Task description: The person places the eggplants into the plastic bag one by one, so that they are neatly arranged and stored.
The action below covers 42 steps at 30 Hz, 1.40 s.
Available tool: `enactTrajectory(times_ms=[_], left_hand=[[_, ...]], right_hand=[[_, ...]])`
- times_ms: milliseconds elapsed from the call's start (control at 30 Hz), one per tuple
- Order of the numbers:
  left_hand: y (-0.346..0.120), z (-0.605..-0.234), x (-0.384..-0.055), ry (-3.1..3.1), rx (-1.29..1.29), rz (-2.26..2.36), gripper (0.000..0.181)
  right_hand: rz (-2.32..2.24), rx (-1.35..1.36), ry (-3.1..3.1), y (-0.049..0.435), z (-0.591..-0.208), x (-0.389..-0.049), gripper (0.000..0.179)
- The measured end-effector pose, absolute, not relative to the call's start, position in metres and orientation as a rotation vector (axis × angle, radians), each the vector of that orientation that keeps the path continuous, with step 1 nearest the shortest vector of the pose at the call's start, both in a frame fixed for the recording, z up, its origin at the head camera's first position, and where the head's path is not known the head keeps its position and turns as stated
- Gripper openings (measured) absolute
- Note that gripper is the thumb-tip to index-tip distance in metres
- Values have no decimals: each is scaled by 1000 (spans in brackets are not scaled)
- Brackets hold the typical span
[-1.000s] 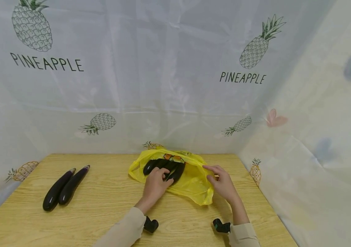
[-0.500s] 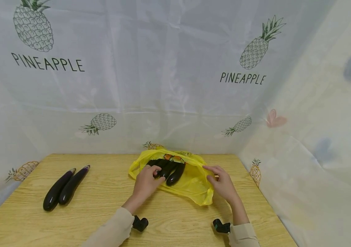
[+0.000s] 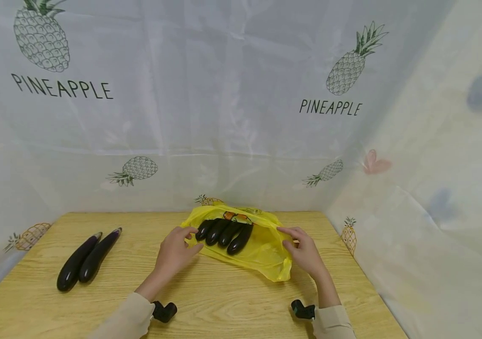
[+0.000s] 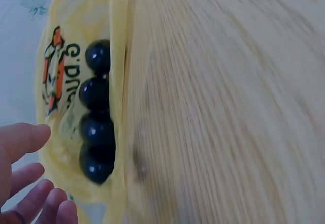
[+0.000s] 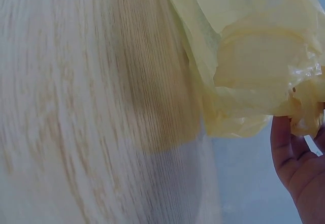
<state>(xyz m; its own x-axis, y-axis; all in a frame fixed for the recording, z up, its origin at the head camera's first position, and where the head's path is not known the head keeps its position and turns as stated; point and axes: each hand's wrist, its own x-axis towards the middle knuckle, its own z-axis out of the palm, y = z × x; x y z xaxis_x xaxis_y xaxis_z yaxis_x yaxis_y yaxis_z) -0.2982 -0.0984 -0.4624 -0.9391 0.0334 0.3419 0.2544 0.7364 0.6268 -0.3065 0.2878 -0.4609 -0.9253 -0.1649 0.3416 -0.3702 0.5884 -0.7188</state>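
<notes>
A yellow plastic bag (image 3: 264,256) lies on the table with its mouth facing me. Several glossy dark eggplants (image 3: 239,241) rest side by side inside it, blunt ends toward the opening. My right hand (image 3: 307,252) pinches the bag's right edge; in the right wrist view, bunched yellow film sits between the fingers of that hand (image 5: 299,170). At the bag's left side, my left hand (image 3: 174,252) holds nothing, its fingers apart and loosely bent. The left wrist view has these fingers (image 4: 30,137) beside the row of eggplants (image 4: 97,130).
Two more eggplants, one (image 3: 76,266) and another (image 3: 100,256), lie close together on the left of the wooden table (image 3: 224,301). A pineapple-print curtain (image 3: 207,117) hangs behind the table and along its sides.
My left hand has withdrawn from the eggplants in the bag and moved left, uncovering the whole row. My right hand keeps its place at the bag's edge.
</notes>
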Motion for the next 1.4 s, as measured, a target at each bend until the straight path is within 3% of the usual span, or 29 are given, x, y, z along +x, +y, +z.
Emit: enactTrajectory(times_ms=[967,1400], left_hand=[[-268,-466,-252,-2666,-46,-658,60],[-307,-469,-246,-2710,59,-566,66]], right_hand=[[1256,439,-2587,288,-463,-308,44],[1266,425,-2596,287,-463,-308,44]])
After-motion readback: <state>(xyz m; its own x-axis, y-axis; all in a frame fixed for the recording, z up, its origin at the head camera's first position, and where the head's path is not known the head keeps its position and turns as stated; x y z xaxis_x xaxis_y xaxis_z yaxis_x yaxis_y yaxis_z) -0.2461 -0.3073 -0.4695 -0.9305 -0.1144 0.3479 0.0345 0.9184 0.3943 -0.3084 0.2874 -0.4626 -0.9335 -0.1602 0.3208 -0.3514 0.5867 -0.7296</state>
